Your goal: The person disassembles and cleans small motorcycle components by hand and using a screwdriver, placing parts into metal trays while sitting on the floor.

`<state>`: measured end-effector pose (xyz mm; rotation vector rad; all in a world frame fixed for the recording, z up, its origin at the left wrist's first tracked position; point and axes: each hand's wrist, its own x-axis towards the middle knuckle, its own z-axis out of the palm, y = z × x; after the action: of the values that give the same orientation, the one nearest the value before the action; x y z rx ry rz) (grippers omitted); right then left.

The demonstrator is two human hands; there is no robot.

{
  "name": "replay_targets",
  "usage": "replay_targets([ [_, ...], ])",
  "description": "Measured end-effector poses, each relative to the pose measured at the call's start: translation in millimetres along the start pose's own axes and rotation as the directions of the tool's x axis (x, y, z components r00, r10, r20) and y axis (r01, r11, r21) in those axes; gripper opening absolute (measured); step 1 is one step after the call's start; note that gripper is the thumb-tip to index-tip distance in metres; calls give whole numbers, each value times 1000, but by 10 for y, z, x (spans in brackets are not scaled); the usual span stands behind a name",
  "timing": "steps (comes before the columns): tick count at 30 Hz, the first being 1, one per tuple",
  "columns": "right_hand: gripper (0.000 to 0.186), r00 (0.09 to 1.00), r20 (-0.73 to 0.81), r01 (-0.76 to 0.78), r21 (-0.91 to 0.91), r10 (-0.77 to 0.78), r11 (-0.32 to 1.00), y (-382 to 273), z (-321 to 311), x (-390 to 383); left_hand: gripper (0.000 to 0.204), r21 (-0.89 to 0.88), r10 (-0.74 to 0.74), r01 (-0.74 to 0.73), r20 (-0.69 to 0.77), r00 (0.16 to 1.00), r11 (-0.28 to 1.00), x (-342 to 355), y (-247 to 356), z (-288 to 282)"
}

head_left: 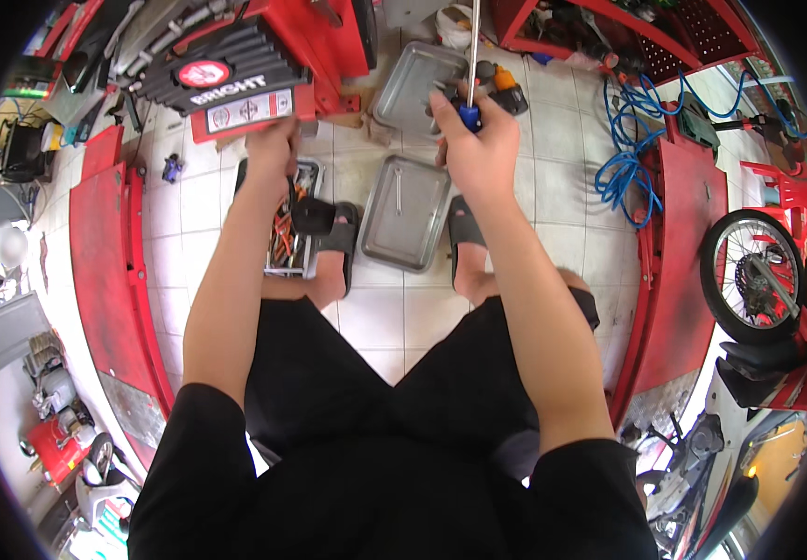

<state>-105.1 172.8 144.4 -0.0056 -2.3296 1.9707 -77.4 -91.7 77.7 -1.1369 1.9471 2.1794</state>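
The blue-handled tool (469,117) is enclosed by the fingers of the right hand (483,151), its long shaft directed forward, beside the right edge of the far tray (408,89). The left hand (273,152), well apart, is positioned at the red-and-black unit (259,61); its grip cannot be determined.

head | worn fisheye | faces down | forearms (220,280) near, floor (380,313) farther
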Motion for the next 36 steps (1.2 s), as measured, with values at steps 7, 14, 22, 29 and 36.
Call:
replay_targets([
  [7, 37, 968, 20, -246, 263, 250, 933, -295, 14, 52, 26, 676, -167, 93, 46, 985, 731, 633, -1097, -204],
  [14, 47, 904, 34, -397, 435, 426, 808, -344, -180, 158, 36, 967, -201, 131, -87, 976, 218, 1484, -2059, 35],
  [22, 34, 843, 106, -512, 457, 527, 727, -239, -368, 341, 37, 971, -166, 205, -223, 960, -123, 2480, -3081, 40],
  [29, 17, 850, 124, -511, 433, 512, 743, -52, -205, 423, 36, 964, -192, 216, -244, 951, -153, 2675, -3341, 109],
  [36, 17, 910, 36, -385, 443, 413, 810, -10, 28, 493, 35, 973, -225, 136, -177, 958, -186, 2587, -3354, 124],
])
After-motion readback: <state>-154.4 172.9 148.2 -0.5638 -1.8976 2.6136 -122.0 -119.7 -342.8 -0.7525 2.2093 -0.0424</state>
